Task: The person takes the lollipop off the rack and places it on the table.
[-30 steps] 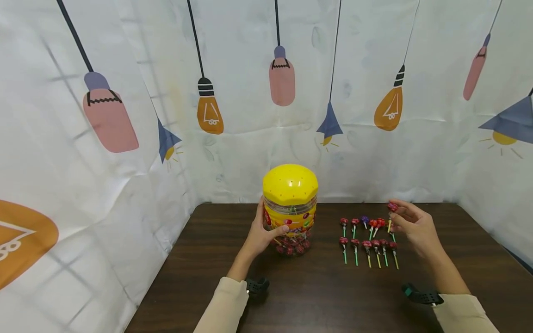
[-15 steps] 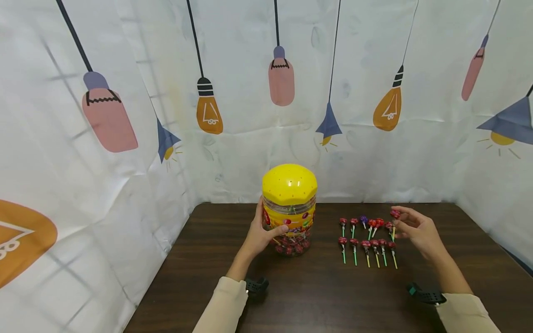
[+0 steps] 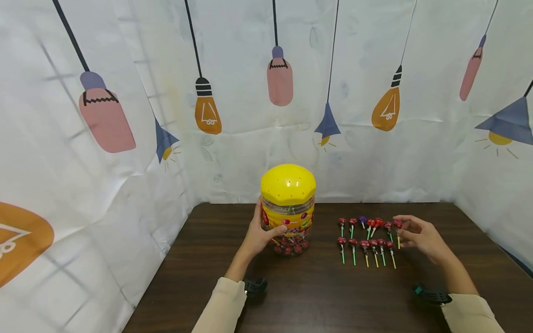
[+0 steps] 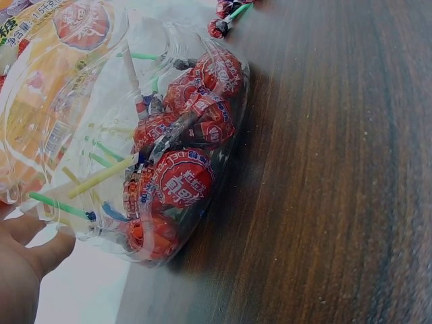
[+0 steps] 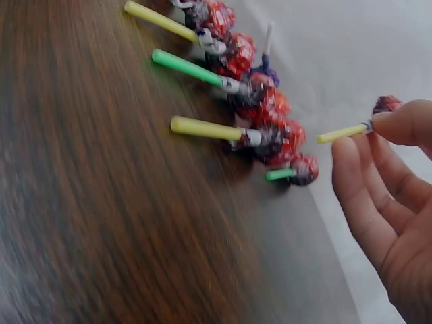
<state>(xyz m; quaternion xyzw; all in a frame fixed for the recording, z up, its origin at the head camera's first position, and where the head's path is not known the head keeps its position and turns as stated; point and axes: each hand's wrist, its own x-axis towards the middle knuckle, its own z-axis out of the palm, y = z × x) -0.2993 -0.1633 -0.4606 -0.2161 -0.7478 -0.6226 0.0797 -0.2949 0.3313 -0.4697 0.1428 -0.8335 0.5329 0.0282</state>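
Note:
A clear plastic candy jar (image 3: 288,187) with a yellow lid and colourful label stands upright on the table. My left hand (image 3: 259,237) grips its left side, thumb across the front. Red-wrapped lollipops (image 4: 182,177) fill the jar's lower part in the left wrist view. At the right end of the back row, my right hand (image 3: 422,238) pinches a lollipop (image 3: 398,225) with a dark red wrapper and yellow stick. Thumb and fingers hold that stick (image 5: 343,133) just below the candy head in the right wrist view.
Right of the jar, several lollipops lie in two rows, sticks toward me: a back row with a purple lollipop (image 3: 362,219) and a front row with a green-stick lollipop (image 3: 342,242). The dark wooden table (image 3: 316,296) ends at a printed white curtain (image 3: 250,166).
My right hand has come down and slightly right with the lollipop, from above the back row to that row's right end. The left hand stays on the jar.

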